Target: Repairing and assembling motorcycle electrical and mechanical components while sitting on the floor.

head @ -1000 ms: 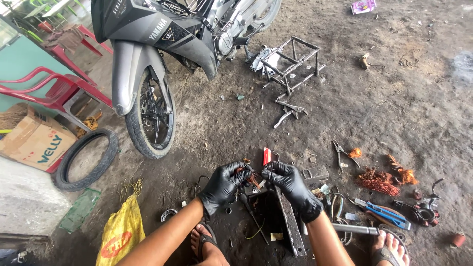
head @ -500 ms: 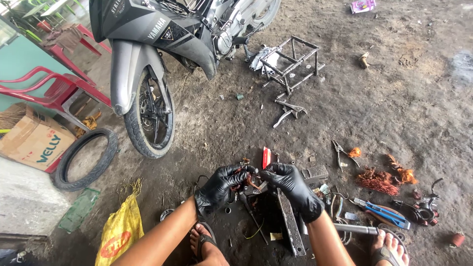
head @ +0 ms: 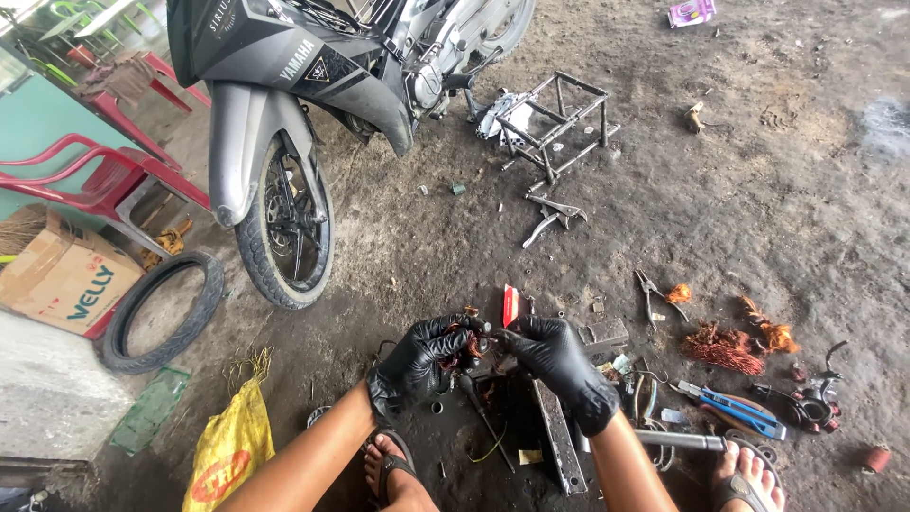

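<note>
Both your hands are gloved in black and meet low in the middle of the view: your left hand is curled tight around a small part wound with copper wire, and your right hand pinches at its right side with closed fingertips. The part sits just above the dirt floor, between your two sandalled feet. At 12 o'clock from your hands lies a red cutter; at 3 o'clock, tufts of stripped copper wire and blue-handled pliers. At 11 o'clock stands the motorbike, front wheel down, with a loose tyre at 9 o'clock and a yellow bag at 8 o'clock. A metal frame rests at 1 o'clock.
</note>
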